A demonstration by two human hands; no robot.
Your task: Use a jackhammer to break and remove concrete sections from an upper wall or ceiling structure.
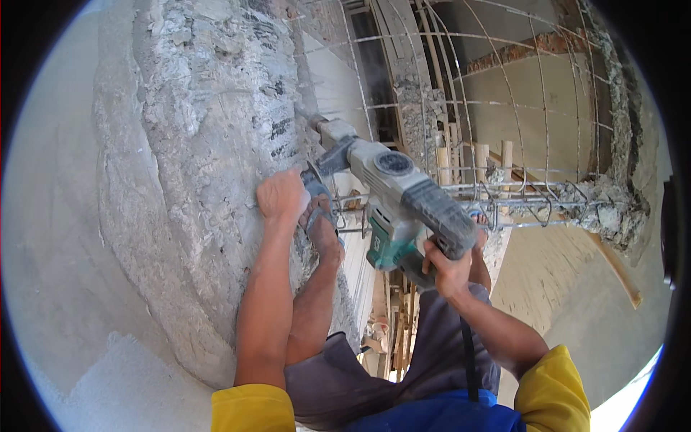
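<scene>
A grey and green demolition hammer lies diagonally across my view, its chisel angled into a rough, chipped concrete band where some pale dust hangs. My left hand is closed on the hammer's black front side handle, beside the concrete. My right hand grips the black rear handle, its fingers wrapped round it. My left foot in a flip-flop is braced just below my left hand. My right foot is partly hidden behind the tool's rear end.
Exposed steel rebar forms a grid over openings at the upper right, with broken concrete along its edge. Wooden posts and strips show below the bars. A loose wooden batten slopes down at right. A deep gap with timber lies between my legs.
</scene>
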